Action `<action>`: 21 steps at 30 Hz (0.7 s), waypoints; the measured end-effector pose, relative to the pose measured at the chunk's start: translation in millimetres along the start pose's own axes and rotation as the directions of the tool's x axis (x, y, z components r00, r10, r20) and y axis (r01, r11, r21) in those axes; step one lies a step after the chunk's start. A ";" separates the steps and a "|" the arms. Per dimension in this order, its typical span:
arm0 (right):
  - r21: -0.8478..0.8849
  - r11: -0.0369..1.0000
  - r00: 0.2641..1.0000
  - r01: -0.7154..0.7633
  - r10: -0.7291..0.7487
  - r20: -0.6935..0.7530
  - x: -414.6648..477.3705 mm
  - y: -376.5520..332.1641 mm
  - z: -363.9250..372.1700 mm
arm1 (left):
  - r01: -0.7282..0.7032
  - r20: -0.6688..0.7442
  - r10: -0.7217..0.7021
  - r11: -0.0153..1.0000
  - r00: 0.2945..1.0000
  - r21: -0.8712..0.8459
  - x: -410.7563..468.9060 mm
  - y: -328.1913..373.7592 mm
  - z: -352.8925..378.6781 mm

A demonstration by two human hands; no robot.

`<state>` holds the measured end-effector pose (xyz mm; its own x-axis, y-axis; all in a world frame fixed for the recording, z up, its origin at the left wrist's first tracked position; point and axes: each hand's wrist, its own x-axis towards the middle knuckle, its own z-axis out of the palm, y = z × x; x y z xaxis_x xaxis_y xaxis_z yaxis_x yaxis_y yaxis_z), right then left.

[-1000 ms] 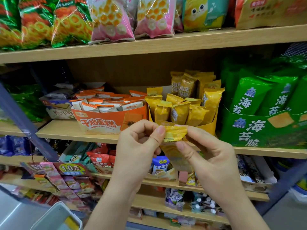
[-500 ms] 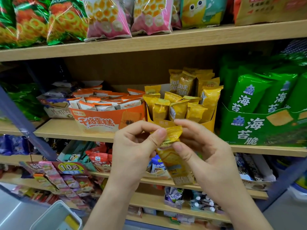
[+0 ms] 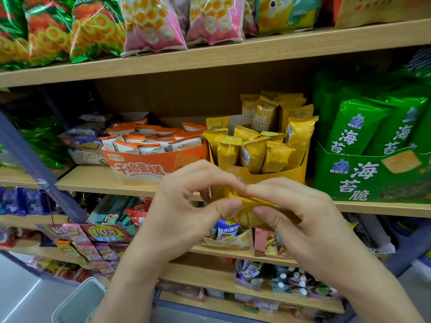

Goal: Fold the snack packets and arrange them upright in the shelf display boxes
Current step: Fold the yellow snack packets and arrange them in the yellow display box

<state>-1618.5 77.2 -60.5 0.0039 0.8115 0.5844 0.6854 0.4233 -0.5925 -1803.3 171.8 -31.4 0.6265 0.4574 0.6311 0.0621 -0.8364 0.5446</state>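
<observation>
In front of a stocked snack rack, a person's left hand (image 3: 186,213) and right hand (image 3: 303,222) meet at the edge of the middle wooden shelf (image 3: 88,180), both pinching one small yellow foil snack packet (image 3: 245,206) between thumb and forefinger. The packet is crumpled between the fingertips, held in the air just in front of the yellow cardboard display box (image 3: 286,176). We cannot tell how far it is folded, since the fingers cover much of it. Inside that open-fronted box we see matching yellow packets (image 3: 275,157) standing on end in rows, some leaning, with taller ones of the same colour rising at the back. Just beside it to the left, an orange cardboard display box (image 3: 144,169) with white lettering holds white-and-orange wrapped packets (image 3: 144,143) lying flat and overlapping. Further left sits a white carton (image 3: 86,156) with pale wrapped pieces in it. To the right of the yellow box, a green cardboard display box (image 3: 373,180) carries tall green packets (image 3: 354,127) standing upright. On the shelf above, pink bags (image 3: 151,22) printed with honeycomb shapes stand next to green bags printed with orange rings. Below the hands, lower shelves hold smaller open boxes of mixed sweets, too blurred for us to name. The rim of a white plastic bin (image 3: 79,301) shows at the bottom left, on the floor.
</observation>
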 end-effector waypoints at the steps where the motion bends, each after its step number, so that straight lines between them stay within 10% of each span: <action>1: -0.014 1.000 1.000 -0.009 0.009 0.008 -0.3 1.1 -1.0 | -0.015 -0.010 0.016 0.999 1.000 0.041 0.9 0.1 -1.3; 12: -0.158 0.983 0.977 -0.094 0.121 0.175 1.6 9.8 -31.8 | -0.030 -0.139 0.053 0.985 0.989 0.167 -4.3 -6.6 -7.5; 21: -0.265 0.963 0.998 -0.050 0.057 0.020 2.9 9.2 -25.9 | -0.089 -0.035 0.113 0.909 0.993 0.406 -1.9 -7.7 0.4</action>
<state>-1593.3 73.0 -49.9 0.0287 0.8423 0.5383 0.8529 0.2601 -0.4526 -1804.7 177.2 -37.1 0.6018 0.3707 0.7074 0.3168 -0.9239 0.2147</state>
